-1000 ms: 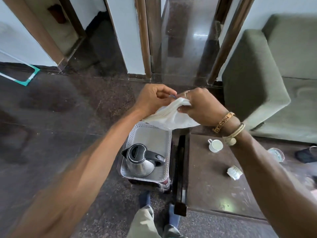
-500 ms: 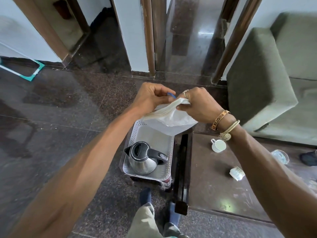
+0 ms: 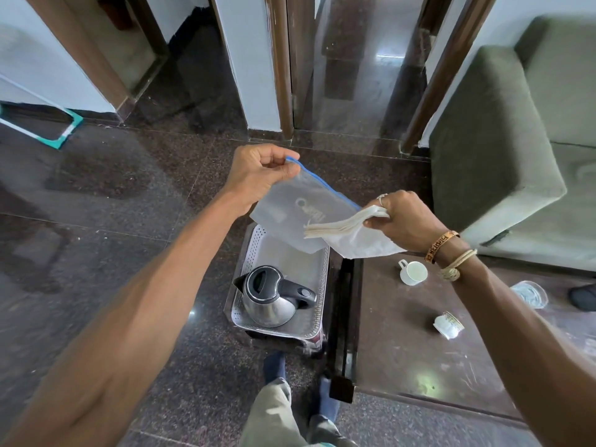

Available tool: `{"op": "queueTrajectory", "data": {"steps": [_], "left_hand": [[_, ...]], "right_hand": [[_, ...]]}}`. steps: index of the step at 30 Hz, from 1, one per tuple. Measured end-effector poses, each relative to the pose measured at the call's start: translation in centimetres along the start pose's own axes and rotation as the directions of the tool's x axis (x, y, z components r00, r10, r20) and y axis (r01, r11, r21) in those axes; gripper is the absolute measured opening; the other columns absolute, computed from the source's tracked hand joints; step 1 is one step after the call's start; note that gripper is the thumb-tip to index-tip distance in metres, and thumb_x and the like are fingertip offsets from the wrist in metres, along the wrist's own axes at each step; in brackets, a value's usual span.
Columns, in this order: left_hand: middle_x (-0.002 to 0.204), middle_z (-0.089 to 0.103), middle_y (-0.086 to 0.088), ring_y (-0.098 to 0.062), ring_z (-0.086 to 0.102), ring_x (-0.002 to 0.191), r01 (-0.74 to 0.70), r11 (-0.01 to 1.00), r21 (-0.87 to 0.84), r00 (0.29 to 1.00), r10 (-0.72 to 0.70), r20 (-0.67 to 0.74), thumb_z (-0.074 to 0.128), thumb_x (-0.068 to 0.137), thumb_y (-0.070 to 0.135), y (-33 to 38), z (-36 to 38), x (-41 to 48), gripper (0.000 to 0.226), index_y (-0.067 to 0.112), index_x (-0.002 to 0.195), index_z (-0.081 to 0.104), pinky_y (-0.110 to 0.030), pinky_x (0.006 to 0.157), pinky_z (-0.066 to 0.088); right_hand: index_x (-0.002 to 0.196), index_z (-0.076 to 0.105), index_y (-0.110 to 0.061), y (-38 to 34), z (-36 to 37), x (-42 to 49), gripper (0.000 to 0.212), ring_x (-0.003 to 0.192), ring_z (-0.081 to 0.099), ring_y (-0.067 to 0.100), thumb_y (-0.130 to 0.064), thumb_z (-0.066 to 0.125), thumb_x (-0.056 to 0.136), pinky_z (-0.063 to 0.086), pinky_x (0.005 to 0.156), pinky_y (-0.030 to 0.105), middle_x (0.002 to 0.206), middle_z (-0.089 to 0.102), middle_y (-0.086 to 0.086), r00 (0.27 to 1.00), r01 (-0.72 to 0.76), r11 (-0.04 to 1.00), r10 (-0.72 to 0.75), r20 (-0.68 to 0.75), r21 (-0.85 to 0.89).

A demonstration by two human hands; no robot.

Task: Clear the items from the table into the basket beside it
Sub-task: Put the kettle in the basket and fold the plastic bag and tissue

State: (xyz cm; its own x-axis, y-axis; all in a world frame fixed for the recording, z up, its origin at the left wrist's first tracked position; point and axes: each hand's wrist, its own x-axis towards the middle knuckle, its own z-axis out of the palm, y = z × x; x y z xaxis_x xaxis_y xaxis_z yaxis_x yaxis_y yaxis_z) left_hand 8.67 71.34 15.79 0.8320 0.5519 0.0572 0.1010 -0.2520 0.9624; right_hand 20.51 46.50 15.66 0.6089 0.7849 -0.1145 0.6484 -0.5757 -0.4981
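A clear plastic zip bag [image 3: 300,208] with a blue seal strip along its top edge hangs in the air above the basket, stretched between two hands. The left hand [image 3: 258,175] pinches the bag's upper corner in a closed grip. The right hand [image 3: 404,221] is clenched around a stack of white paper napkins [image 3: 348,229], which overlaps the bag's lower right side. Directly below, a silver perforated basket [image 3: 254,243] sits on the dark stone floor, with a steel electric kettle [image 3: 274,296] with a black lid and handle standing upright in its near end. Just to the right is a dark low table [image 3: 412,343]. On it rest a white cup [image 3: 414,272], a small white crumpled item [image 3: 449,324], and a clear glass [image 3: 529,293] near the far edge. A green sofa [image 3: 493,150] stands beyond the table.
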Motion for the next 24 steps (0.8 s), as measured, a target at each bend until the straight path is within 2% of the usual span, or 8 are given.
{"op": "queueTrajectory", "data": {"steps": [8, 12, 14, 16, 18, 20, 22, 24], "left_hand": [[0.082, 0.075, -0.002, -0.010, 0.067, 0.075, 0.062, 0.997, -0.051, 0.998, -0.062, 0.008, 0.079, 0.080, 0.007, -1.8, -0.4, 0.3, 0.019, 0.013, 0.097, 0.075, -0.025, 0.074, 0.057], [0.083, 0.071, -0.008, -0.019, 0.058, 0.074, 0.071, 0.997, -0.005, 0.993, -0.070, 0.100, 0.081, 0.079, 0.009, -2.7, -1.0, 0.4, 0.017, 0.020, 0.091, 0.075, -0.027, 0.070, 0.051], [0.085, 0.073, -0.004, -0.016, 0.060, 0.074, 0.046, 0.998, 0.048, 0.981, -0.054, 0.189, 0.081, 0.078, 0.011, -3.0, -0.8, 0.4, 0.017, 0.023, 0.090, 0.076, -0.027, 0.074, 0.052], [0.091, 0.074, -0.007, -0.015, 0.063, 0.077, 0.026, 0.995, 0.092, 0.962, -0.050, 0.267, 0.082, 0.078, 0.015, -3.1, -0.5, 0.6, 0.017, 0.023, 0.091, 0.077, -0.029, 0.078, 0.053], [0.095, 0.074, -0.013, -0.016, 0.064, 0.079, 0.024, 0.996, 0.088, 0.945, -0.051, 0.323, 0.082, 0.077, 0.015, -3.0, -0.3, 0.9, 0.019, 0.018, 0.095, 0.076, -0.031, 0.078, 0.053], [0.095, 0.074, -0.013, -0.016, 0.065, 0.079, 0.025, 0.997, 0.079, 0.941, -0.050, 0.334, 0.083, 0.077, 0.016, -3.2, -0.3, 1.4, 0.022, 0.015, 0.097, 0.076, -0.032, 0.078, 0.055], [0.092, 0.075, -0.009, -0.013, 0.066, 0.078, 0.028, 0.998, 0.053, 0.948, -0.043, 0.314, 0.085, 0.075, 0.019, -3.6, -0.6, 1.6, 0.026, 0.016, 0.099, 0.075, -0.030, 0.078, 0.055], [0.090, 0.076, -0.001, -0.011, 0.070, 0.081, 0.049, 0.999, 0.003, 0.960, -0.048, 0.277, 0.088, 0.071, 0.027, -4.6, -1.2, 1.9, 0.039, 0.018, 0.106, 0.073, -0.024, 0.079, 0.057]], "right_hand": [[0.094, 0.077, -0.013, 0.6, 0.4, 0.6, 0.009, 0.086, 0.067, 0.020, -0.013, 0.072, 0.086, 0.053, 0.079, 0.038, 0.095, 0.074, 0.003, 0.999, -0.006, 0.995, 0.010, -0.046, 0.102], [0.102, 0.078, -0.021, -0.7, 0.1, 1.1, 0.025, 0.112, 0.064, 0.016, -0.006, 0.074, 0.083, 0.051, 0.097, 0.038, 0.127, 0.066, -0.003, 0.980, 0.132, 0.984, -0.112, -0.165, 0.118], [0.102, 0.078, -0.024, -2.0, 0.1, 1.9, 0.028, 0.119, 0.061, 0.015, -0.006, 0.075, 0.081, 0.050, 0.099, 0.039, 0.135, 0.061, -0.004, 0.972, 0.220, 0.973, -0.213, -0.102, 0.065], [0.103, 0.078, -0.018, -3.5, 0.6, 3.1, 0.024, 0.121, 0.060, 0.017, -0.008, 0.075, 0.082, 0.047, 0.100, 0.039, 0.136, 0.060, -0.003, 0.969, 0.245, 0.968, -0.246, 0.015, 0.044], [0.101, 0.076, -0.013, -4.9, 1.5, 4.5, 0.019, 0.107, 0.064, 0.017, -0.012, 0.075, 0.082, 0.048, 0.094, 0.036, 0.120, 0.069, -0.002, 0.967, 0.227, 0.972, -0.232, 0.100, 0.062], [0.084, 0.071, -0.012, -5.7, 2.4, 5.7, 0.007, 0.083, 0.064, 0.021, -0.017, 0.076, 0.082, 0.050, 0.077, 0.034, 0.087, 0.070, 0.001, 0.979, 0.142, 0.988, -0.150, 0.140, 0.063], [0.071, 0.063, -0.013, -5.9, 3.5, 6.8, 0.018, 0.070, 0.058, 0.022, -0.020, 0.076, 0.082, 0.043, 0.061, 0.029, 0.068, 0.061, -0.001, 0.988, 0.084, 0.995, -0.089, 0.124, 0.049], [0.066, 0.061, -0.014, -5.8, 4.5, 7.5, 0.022, 0.065, 0.056, 0.019, -0.020, 0.076, 0.081, 0.038, 0.057, 0.025, 0.063, 0.057, -0.005, 0.996, 0.064, 0.993, -0.070, 0.050, 0.102]]}}
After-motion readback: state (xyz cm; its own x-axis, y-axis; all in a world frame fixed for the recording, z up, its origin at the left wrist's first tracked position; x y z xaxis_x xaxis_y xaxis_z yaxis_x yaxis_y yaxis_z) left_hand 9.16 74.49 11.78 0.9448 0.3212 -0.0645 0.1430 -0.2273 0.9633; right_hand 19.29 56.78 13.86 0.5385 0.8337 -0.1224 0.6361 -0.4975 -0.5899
